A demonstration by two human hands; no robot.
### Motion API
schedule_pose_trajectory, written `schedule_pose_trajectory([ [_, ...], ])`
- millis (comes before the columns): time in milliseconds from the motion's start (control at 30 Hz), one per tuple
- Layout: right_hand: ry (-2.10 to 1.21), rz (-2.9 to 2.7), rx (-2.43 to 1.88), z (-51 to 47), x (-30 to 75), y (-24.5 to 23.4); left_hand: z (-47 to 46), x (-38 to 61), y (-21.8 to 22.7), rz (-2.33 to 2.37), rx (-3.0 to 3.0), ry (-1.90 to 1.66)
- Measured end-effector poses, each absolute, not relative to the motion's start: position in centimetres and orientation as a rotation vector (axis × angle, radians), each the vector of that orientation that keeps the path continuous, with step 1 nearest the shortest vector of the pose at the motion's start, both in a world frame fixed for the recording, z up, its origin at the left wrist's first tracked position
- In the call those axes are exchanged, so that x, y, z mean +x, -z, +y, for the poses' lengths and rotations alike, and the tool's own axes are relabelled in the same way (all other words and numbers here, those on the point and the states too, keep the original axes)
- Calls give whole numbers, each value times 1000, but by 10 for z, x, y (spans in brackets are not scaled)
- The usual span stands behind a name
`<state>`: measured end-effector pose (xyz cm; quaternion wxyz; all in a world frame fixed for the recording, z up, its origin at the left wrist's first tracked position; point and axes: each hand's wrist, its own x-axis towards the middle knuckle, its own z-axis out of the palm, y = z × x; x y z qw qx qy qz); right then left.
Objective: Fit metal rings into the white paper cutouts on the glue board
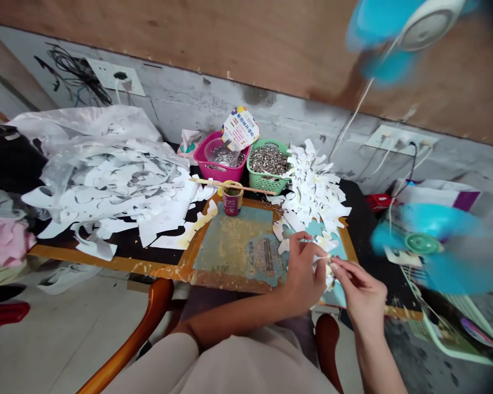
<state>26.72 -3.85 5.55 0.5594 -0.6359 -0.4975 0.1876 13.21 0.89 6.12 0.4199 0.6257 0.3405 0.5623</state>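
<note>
My left hand (304, 273) and my right hand (361, 290) meet over the right side of the worktable, fingertips close together. The left pinches a small white cut piece (330, 280), partly hidden by the fingers. My right thumb and forefinger are pinched at its edge; what they grip is too small to make out. Behind the hands, a heap of white cut pieces (314, 183) spreads toward a green basket (270, 164) full of small metal rings. A few loose rings (272, 206) lie in front of it. A small pot (232, 201) stands left of them, a wooden stick (240, 186) across its top.
A pink basket (219, 171) holds metal parts and a printed card (240, 129). White scraps and plastic bags (119, 180) cover the table's left. A glue-stained board (234, 246) lies in the middle. Fans with blurred blue blades (431, 33) are at the right, beside wall sockets (402, 139).
</note>
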Motion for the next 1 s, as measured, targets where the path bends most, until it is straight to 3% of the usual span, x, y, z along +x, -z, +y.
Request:
schedule_pose_trajectory([
  [167,-368,-1264,-1415,-19,249,-59,21,119,-58,890,1515,-1465],
  [400,-745,-1069,-1308,11,222,-53,43,92,-62,964,1548,-1506],
  [1000,-576,-1114,-1384,19,194,-54,57,76,-56,1032,1608,-1528],
])
